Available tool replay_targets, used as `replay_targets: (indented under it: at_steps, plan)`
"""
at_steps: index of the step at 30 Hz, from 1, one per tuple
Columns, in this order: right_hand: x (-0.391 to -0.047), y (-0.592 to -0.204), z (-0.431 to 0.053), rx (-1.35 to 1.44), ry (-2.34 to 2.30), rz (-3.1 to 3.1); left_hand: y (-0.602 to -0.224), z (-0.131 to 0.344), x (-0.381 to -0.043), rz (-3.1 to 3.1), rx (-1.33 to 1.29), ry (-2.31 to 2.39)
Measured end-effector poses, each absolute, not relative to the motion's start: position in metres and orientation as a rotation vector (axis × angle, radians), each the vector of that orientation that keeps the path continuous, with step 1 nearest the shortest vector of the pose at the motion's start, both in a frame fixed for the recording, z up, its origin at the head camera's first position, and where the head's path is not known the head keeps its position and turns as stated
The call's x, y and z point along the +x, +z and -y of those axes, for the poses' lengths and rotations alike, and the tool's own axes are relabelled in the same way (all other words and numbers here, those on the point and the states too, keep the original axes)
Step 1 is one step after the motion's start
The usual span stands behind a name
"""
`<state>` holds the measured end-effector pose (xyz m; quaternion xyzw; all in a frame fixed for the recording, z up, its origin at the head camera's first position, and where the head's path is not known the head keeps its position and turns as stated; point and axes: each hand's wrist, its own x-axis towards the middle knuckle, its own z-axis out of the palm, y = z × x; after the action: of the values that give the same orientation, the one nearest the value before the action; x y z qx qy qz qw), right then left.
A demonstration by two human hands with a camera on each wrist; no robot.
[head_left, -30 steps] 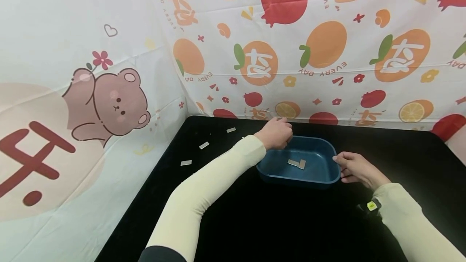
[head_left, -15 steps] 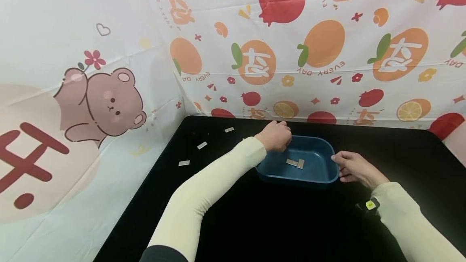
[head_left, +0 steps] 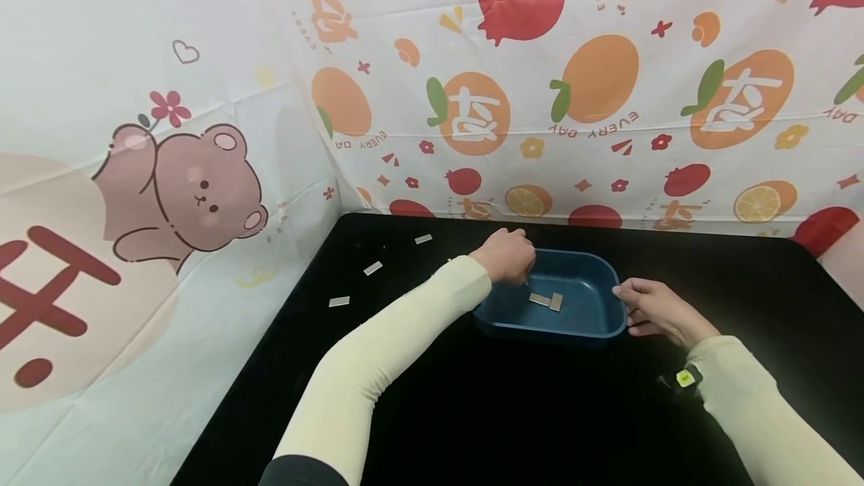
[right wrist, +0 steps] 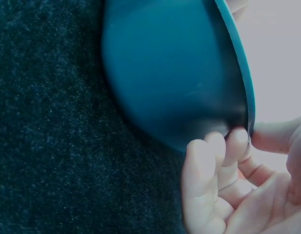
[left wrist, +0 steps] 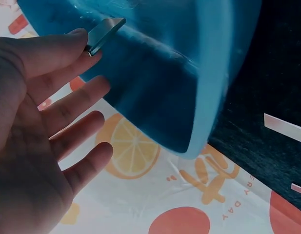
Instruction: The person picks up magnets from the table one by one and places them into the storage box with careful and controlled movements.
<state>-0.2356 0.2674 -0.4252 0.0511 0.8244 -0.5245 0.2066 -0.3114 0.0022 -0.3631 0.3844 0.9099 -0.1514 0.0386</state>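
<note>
Black table: blue tray, silvery pieces scattered left.

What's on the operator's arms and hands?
Left hand and right hand: no gloves. Pale yellow left sleeve and right sleeve, plain; dark fabric above the left one. Black device with yellow-green square at right wrist.

Pale-yellow sleeves (plus black wristband)

A fruit-printed cloth hangs behind the black table, a bear-printed cloth at left.
</note>
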Motion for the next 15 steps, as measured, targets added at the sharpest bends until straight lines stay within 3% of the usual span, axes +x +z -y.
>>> replay_targets:
  at_steps: [15]
  plan:
    - [-0.2357, -0.4252, -0.2675, 0.145, -1.473, -2.287, -0.3637, 0.0011, -0.3126, -2.768, 1.149, -0.393]
